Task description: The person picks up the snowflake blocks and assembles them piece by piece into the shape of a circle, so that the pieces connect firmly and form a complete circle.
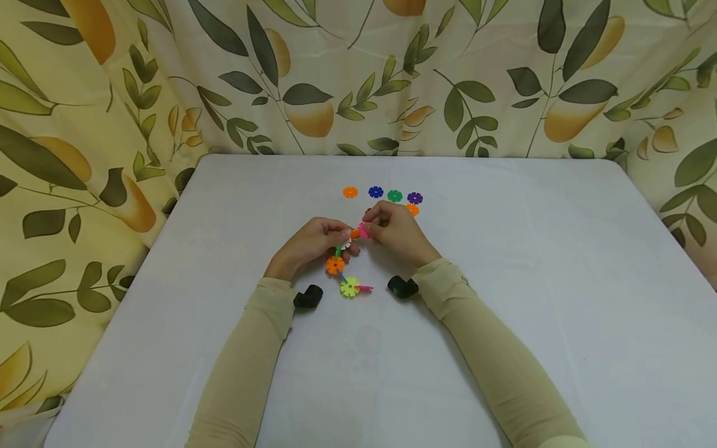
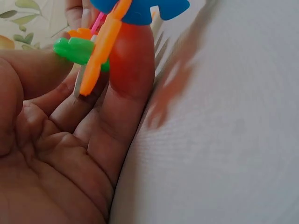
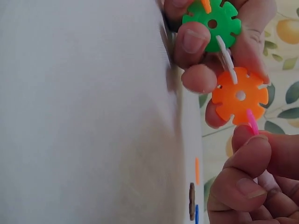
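Note:
A chain of slotted plastic discs hangs between my hands and curves down to the table. My left hand (image 1: 305, 246) grips it near a green disc (image 3: 230, 25) and a white disc (image 3: 227, 60). Past these, an orange disc (image 3: 229, 95) joins a pink disc (image 3: 252, 122), which my right hand (image 1: 400, 231) pinches between thumb and finger. The pink disc's edge sits at the orange rim; how deep it is slotted, I cannot tell. Below my left hand come another orange disc (image 1: 330, 267), a blue disc (image 2: 145, 11), a yellow-green disc (image 1: 345, 288) and a second pink disc (image 1: 365, 289).
Loose discs lie beyond my hands: orange (image 1: 350, 192), blue (image 1: 376, 192), green (image 1: 394, 196), purple (image 1: 414, 198), a second orange (image 1: 413, 210) and a dark one partly hidden. Black devices (image 1: 309, 297) sit at both wrists. A leaf-patterned curtain (image 1: 414, 81) borders the white table (image 1: 560, 323).

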A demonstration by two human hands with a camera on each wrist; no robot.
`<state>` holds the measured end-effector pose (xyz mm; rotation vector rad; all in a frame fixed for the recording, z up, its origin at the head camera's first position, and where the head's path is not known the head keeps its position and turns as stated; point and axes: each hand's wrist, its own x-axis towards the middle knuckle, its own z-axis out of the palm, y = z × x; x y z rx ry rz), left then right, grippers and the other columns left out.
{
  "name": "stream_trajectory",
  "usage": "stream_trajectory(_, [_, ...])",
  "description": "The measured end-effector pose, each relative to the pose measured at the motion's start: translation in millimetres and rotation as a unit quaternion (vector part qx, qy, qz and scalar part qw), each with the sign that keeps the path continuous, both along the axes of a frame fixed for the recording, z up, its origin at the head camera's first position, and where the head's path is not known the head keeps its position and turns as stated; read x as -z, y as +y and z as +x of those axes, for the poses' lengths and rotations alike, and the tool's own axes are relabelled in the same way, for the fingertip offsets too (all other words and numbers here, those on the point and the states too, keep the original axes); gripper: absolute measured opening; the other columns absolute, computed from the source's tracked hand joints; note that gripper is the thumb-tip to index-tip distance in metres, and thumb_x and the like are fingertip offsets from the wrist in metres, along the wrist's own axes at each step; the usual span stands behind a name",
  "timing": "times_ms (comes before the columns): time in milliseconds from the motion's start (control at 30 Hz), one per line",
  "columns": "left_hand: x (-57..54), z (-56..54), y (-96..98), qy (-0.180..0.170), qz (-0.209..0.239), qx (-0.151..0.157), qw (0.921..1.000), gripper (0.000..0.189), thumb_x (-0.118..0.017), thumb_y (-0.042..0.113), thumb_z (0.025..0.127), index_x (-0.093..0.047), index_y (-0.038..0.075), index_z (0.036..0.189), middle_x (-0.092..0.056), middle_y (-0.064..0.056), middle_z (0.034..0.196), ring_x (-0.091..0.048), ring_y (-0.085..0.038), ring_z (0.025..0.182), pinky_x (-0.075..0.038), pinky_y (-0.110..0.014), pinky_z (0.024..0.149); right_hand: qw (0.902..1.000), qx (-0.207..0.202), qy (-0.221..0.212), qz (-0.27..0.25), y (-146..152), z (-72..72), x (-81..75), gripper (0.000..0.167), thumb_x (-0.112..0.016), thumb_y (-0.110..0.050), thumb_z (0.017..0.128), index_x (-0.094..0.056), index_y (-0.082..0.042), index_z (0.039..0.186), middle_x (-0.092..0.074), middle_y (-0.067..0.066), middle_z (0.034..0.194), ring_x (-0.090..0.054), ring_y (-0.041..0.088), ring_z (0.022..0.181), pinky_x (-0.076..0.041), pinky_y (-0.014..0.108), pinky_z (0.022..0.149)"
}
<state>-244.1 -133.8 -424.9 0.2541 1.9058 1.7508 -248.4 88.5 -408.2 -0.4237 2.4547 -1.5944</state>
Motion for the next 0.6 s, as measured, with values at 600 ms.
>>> stream_trajectory(600, [-1.3, -0.9, 2.9, 0.000, -0.017, -0.003, 0.9998, 0.027, -0.056, 0.008, 0.112, -0.069, -0.011, 0.125, -0.077, -0.019, 0.095, -0.070, -0.022, 0.074, -0.061, -0.031, 0.077, 0.9999, -0.006, 0.008, -0.003, -4.5, 1.1, 4.9, 0.006, -0.067, -0.001, 0.104, -0.071, 0.003, 0.106, -0.066, 0.011, 0.084, -0.058, 0.023, 0.072, -0.052, 0.024, 0.066])
